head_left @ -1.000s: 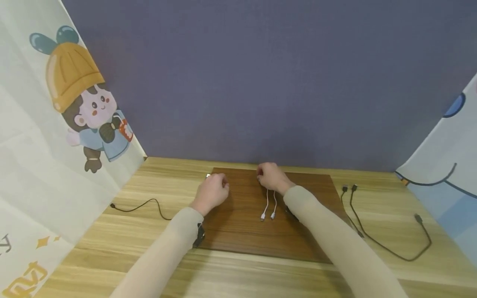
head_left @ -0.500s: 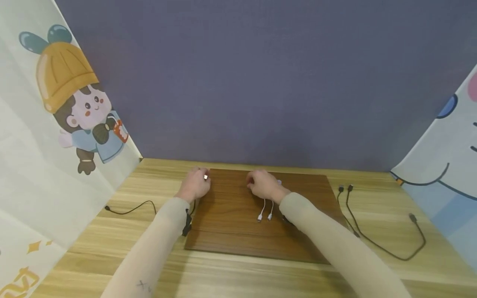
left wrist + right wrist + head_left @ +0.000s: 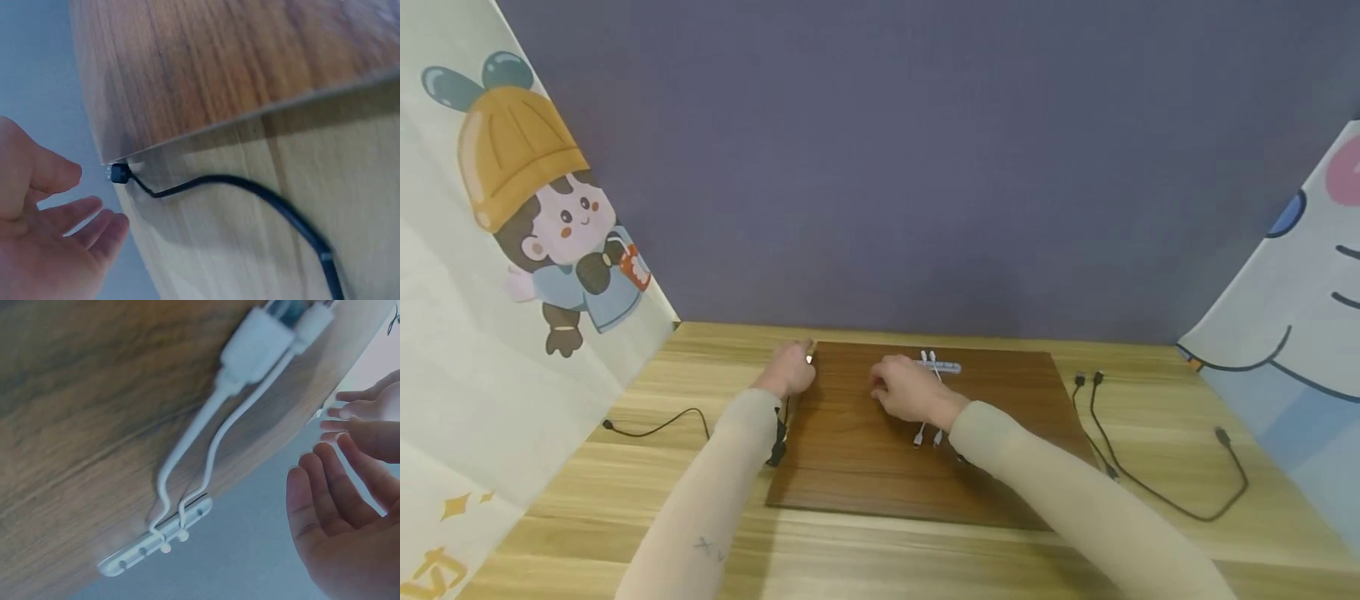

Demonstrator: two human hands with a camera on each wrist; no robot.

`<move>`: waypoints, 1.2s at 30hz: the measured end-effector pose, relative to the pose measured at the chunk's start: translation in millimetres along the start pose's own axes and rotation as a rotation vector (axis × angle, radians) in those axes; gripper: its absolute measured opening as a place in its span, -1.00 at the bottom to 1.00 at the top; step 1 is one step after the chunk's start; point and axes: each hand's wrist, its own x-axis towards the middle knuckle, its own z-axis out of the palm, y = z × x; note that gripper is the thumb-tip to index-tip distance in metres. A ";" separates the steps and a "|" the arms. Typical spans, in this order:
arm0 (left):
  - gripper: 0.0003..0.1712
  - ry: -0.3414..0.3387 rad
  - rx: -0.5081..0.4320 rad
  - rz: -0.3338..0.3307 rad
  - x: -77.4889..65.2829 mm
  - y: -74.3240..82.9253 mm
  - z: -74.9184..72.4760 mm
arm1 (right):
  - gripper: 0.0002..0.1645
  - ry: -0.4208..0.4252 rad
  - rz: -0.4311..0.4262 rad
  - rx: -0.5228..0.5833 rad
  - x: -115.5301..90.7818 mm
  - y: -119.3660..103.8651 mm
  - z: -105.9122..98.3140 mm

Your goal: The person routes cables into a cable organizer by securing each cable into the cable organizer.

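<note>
My left hand (image 3: 786,369) is at the back left corner of the dark wooden board (image 3: 850,467). In the left wrist view its fingers are relaxed, beside the plug of a black cable (image 3: 119,173) at that corner, with a gap between. My right hand (image 3: 910,389) is over the board, loosely bent and holding nothing in the right wrist view. Just behind it lies a pale cable clip strip (image 3: 144,550) with several slots. Two white cables run through the strip; one ends in a wide plug (image 3: 253,347), the other in a slimmer plug (image 3: 312,328).
Black cables (image 3: 1187,510) lie on the light wooden table (image 3: 850,558) to the right of the board. A thin black cable (image 3: 662,423) lies at the left, partly behind my left sleeve. A dark partition (image 3: 880,167) stands along the back edge.
My left hand has moved left, off the board to its back left corner. The right hand has come left and nearer, uncovering the clip strip. The view has shifted slightly.
</note>
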 end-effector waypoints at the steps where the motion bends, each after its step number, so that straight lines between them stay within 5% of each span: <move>1: -0.24 -0.010 -0.008 0.000 0.5 -0.5 1.4 | -0.84 -0.002 -0.005 -0.009 -0.6 -2.0 0.7; 18: -0.48 0.063 -0.186 -0.111 1.8 -6.4 14.4 | -0.84 0.008 -0.024 -0.032 -3.8 -5.2 5.4; 27: -0.59 0.088 -0.165 -0.056 -0.2 -7.9 6.5 | -0.81 0.007 -0.037 -0.014 -1.1 -6.2 8.5; 36: -0.65 0.112 -0.221 0.064 0.3 14.4 -0.8 | -0.88 -0.005 -0.020 0.023 0.6 -10.4 12.0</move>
